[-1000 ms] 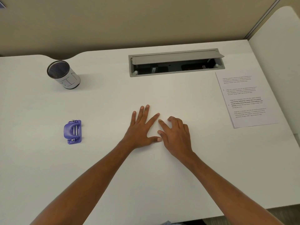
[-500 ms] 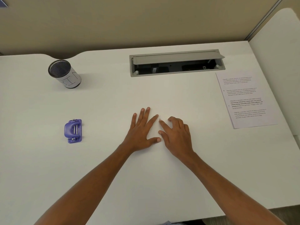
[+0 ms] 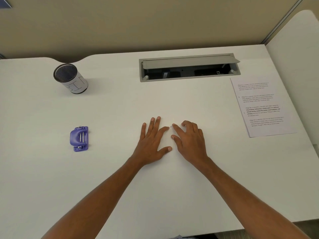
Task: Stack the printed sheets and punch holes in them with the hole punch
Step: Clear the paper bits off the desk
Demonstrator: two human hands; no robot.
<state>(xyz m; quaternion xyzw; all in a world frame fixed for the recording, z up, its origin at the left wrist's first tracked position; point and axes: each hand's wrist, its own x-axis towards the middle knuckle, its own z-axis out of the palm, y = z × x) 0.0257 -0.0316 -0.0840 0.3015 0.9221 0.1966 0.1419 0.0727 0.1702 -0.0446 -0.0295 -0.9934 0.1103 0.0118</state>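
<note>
Printed sheets (image 3: 262, 107) lie flat near the right edge of the white desk (image 3: 112, 109), text side up; how many are in the pile I cannot tell. A small purple hole punch (image 3: 79, 138) sits on the desk at the left. My left hand (image 3: 151, 142) rests palm down at the desk's middle, fingers spread, holding nothing. My right hand (image 3: 189, 142) lies just beside it, fingers slightly curled and apart, also with nothing in it. The two index fingertips almost touch. Both hands are well apart from the sheets and from the punch.
A black mesh cup (image 3: 70, 78) wrapped in white paper stands at the back left. A grey cable hatch (image 3: 189, 67) with its lid raised is set into the desk at the back. A white side panel (image 3: 296, 57) borders the right edge.
Both hands stay flat at the desk's middle, barely shifting. The view has tilted slightly, so everything sits a little lower in the frame.
</note>
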